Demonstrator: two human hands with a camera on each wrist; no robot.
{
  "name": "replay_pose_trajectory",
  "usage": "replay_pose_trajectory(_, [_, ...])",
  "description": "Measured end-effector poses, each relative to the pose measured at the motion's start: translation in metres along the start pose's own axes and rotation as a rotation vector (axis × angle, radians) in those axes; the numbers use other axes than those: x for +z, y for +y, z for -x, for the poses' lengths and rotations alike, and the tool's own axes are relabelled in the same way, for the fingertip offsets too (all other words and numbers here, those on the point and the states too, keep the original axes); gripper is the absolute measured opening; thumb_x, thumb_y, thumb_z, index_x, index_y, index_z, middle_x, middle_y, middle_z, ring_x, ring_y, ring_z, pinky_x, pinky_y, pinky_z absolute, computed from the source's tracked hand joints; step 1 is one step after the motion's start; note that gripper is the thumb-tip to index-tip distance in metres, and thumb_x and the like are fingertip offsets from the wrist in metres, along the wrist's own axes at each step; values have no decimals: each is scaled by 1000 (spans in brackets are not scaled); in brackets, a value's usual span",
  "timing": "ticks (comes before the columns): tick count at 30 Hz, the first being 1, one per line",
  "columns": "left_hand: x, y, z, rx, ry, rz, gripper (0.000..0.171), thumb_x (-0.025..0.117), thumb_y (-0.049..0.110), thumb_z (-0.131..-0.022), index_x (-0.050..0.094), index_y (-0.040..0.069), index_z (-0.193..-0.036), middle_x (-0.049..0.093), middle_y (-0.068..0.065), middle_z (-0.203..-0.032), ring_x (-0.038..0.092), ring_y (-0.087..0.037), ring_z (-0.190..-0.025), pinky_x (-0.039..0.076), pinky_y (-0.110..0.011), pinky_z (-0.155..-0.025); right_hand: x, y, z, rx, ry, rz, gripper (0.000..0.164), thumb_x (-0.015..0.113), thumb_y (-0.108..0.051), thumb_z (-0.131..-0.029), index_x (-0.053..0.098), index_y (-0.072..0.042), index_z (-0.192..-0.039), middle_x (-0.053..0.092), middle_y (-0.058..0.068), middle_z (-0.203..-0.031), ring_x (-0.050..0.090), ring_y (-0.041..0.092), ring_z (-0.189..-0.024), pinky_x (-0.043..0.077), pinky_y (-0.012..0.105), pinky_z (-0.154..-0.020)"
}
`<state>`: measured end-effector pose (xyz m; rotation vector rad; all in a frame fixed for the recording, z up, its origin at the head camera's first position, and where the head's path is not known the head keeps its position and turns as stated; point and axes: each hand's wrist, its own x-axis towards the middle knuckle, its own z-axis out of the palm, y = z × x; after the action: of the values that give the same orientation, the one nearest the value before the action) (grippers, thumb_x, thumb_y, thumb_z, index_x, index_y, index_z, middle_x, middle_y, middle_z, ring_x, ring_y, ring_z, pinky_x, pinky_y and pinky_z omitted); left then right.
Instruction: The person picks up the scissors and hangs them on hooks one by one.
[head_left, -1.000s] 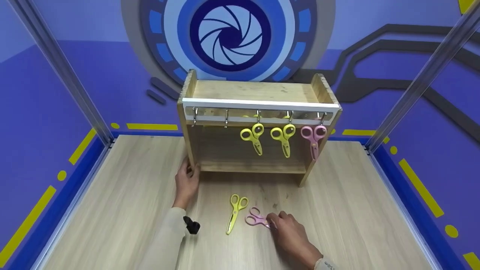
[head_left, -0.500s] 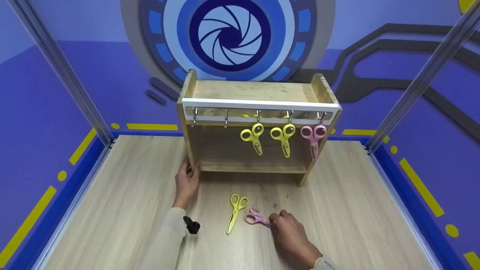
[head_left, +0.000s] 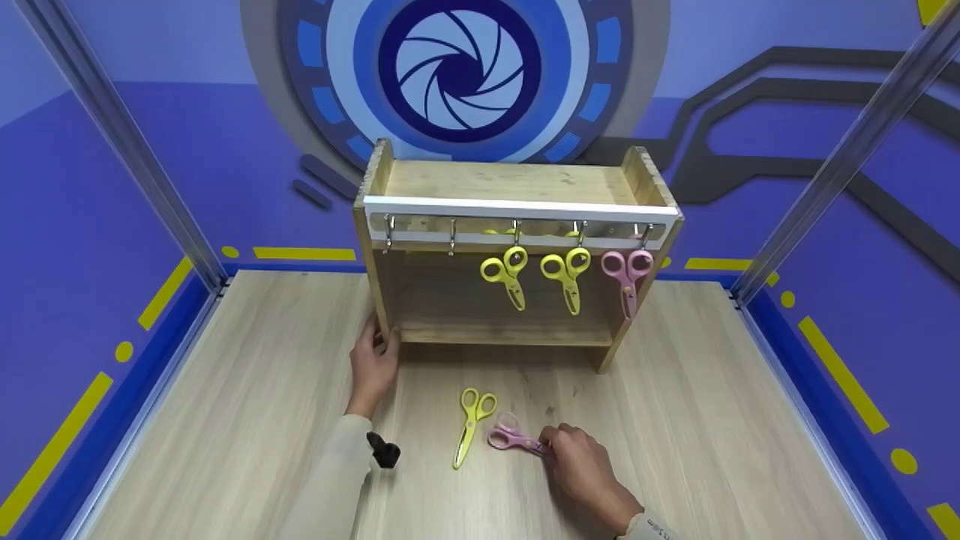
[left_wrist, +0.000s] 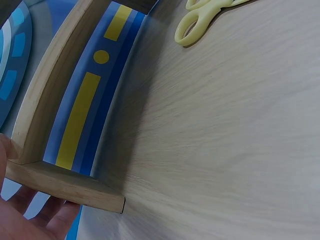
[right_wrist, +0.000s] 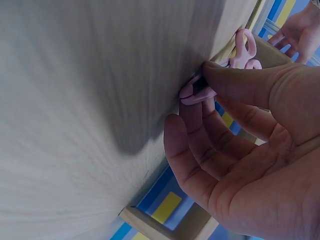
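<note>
a pair of pink scissors [head_left: 517, 439], smooth and plastic-looking with two rounded ring handles, is low over the front part of the pale, streaky wood-grain counter [head_left: 712, 420]. the right hand [head_left: 581, 463] grasps it by the blade end, thumb on one side and fingers on the other, so the rings point away from the palm (whether the scissors touch the surface is hard to tell). just beside those rings, yellow scissors [head_left: 470, 424] lie flat, their slim blades aimed toward the viewer and their oval loops toward the rack.

the left hand [head_left: 373, 369] grips the lower left upright of a wooden rack [head_left: 510, 181], thumb and fingers on opposite faces of the board. the rack is boxy, its timber honey-coloured and visibly grained, with rough-looking tops on the side boards. across its front runs a glossy white strip [head_left: 480, 206] bearing five curved, shiny metal hooks [head_left: 453, 236]. counting from the left, the third and fourth carry a yellow pair [head_left: 512, 283] and another yellow pair [head_left: 571, 283], the fifth a pink pair [head_left: 628, 289], all blades down. behind stands a blue-violet wall [head_left: 202, 150] printed with a round, bladed shutter shape.
</note>
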<state>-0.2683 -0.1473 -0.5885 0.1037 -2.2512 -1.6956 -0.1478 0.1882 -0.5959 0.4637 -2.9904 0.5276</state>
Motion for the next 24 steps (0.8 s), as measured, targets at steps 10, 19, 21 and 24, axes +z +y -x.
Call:
replay_pose_trajectory(10, [0, 1, 0, -5, 4, -2, 52, 58, 19, -106, 42, 10, -155, 56, -22, -142, 58, -37, -129, 53, -49, -102, -1, 1, 0, -1, -14, -18, 19, 79, 5, -82, 74, -13, -87, 65, -2, -76, 61, 13, -67, 51, 34, -53])
replay_pose_trajectory(19, [0, -1, -1, 24, 21, -11, 50, 60, 17, -105, 45, 7, -153, 58, -25, -138, 59, -39, -126, 54, -51, -100, -18, -3, -9, -78, 23, -35, 19, 81, 4, -81, 72, -13, -83, 63, -4, -75, 59, 12, -66, 50, 34, -53])
replay_pose_trajectory(21, [0, 0, -1, 22, 16, -8, 52, 60, 18, -106, 44, 7, -154, 58, -25, -138, 59, -39, -127, 53, -50, -101, -27, -6, -14, -89, 39, -34, 17, 82, 1, -82, 73, -13, -82, 62, -5, -75, 57, 10, -66, 49, 32, -54])
replay_pose_trajectory(24, [-1, -1, 0, 18, 9, 0, 55, 59, 19, -106, 41, 7, -156, 57, -25, -139, 57, -39, -128, 53, -49, -102, -42, -13, -22, -107, 61, -17, 16, 84, -2, -82, 73, -14, -82, 61, -5, -75, 55, 9, -65, 48, 30, -53])
